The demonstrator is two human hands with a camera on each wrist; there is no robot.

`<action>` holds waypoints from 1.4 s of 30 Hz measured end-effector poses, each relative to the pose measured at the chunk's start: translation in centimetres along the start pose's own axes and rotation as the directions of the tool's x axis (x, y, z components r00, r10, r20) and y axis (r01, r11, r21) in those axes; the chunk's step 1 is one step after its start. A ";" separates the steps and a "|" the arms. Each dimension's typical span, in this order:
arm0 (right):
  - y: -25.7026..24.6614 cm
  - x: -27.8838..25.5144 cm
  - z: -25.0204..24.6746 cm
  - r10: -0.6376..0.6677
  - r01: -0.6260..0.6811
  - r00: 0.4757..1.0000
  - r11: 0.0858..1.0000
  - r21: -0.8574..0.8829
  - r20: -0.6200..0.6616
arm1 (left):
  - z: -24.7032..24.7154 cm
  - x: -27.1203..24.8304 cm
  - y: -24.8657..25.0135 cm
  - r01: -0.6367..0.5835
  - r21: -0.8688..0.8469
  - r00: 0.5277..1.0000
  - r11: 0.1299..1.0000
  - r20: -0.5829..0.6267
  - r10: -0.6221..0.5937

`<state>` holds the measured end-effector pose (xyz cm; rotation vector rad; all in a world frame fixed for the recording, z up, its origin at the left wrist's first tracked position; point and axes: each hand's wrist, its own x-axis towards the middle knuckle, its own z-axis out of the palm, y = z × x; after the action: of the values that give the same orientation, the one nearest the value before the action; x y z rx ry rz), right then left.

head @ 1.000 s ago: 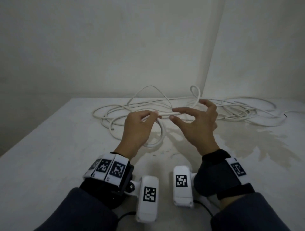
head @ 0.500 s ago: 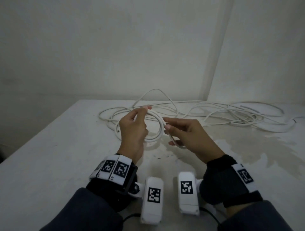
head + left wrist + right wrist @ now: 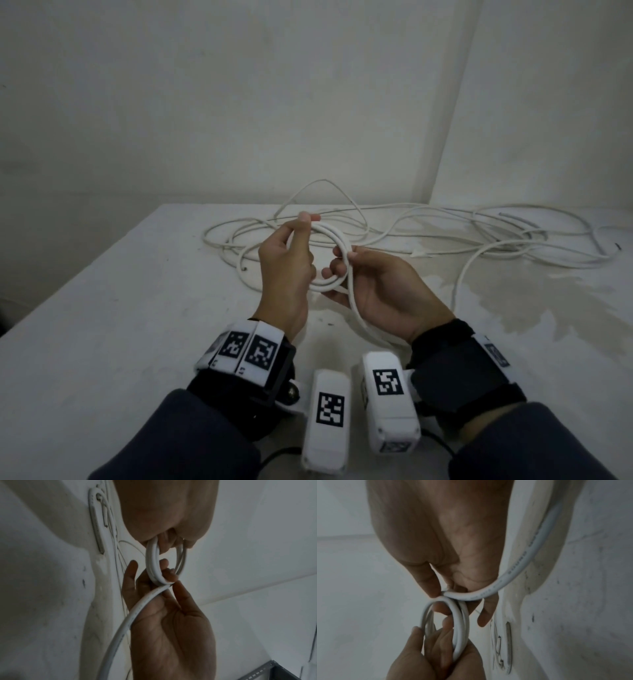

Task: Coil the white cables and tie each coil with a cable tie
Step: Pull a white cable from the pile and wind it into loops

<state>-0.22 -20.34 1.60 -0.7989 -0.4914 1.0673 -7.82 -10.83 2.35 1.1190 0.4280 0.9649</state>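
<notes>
left hand (image 3: 287, 267) held small coil of white round cable (image 3: 330, 255) above white table (image 3: 102, 325) | right hand (image 3: 380, 291) pinched coil's loose strand | loose white cables (image 3: 479, 236) tangled behind, near wall

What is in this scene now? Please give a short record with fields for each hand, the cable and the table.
left hand: grips the small coil at its left side
right hand: pinches the coil's right side, with the loose cable running across its palm
coil: a few white loops, held above the table
rest of cable: lies uncoiled on the table behind the hands
table: white, with a wet-looking stain at the right
cable tie: none in view
</notes>
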 end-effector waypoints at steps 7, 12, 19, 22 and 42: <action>0.1 0.1 -0.1 0.032 -0.031 0.999 0.995 -0.091 0.015 | 0.2 -0.3 -0.6 0.058 0.001 0.997 0.998 0.047 -0.058; 0.0 0.4 -0.4 0.041 -0.040 0.999 0.999 -0.034 0.032 | 0.1 -0.2 -1.1 0.096 0.003 0.989 0.995 0.111 -0.096; -1.8 0.4 -1.1 -0.218 0.248 0.964 0.943 0.222 -0.149 | 0.5 -0.7 -1.3 0.432 0.163 0.849 0.887 0.259 -0.461; -2.6 -0.1 -1.1 -0.294 0.325 0.943 0.912 0.249 -0.155 | 0.5 -1.6 -1.1 0.581 0.436 0.567 0.687 0.388 -0.727; -2.8 -0.9 -0.1 -0.339 0.350 0.937 0.899 0.264 -0.087 | 1.3 -1.3 -2.2 0.551 -0.123 0.814 0.825 0.295 -0.500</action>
<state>1.14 -21.92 3.74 -0.4609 -0.4206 0.7659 -6.67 -12.85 0.66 0.8491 0.3936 0.3542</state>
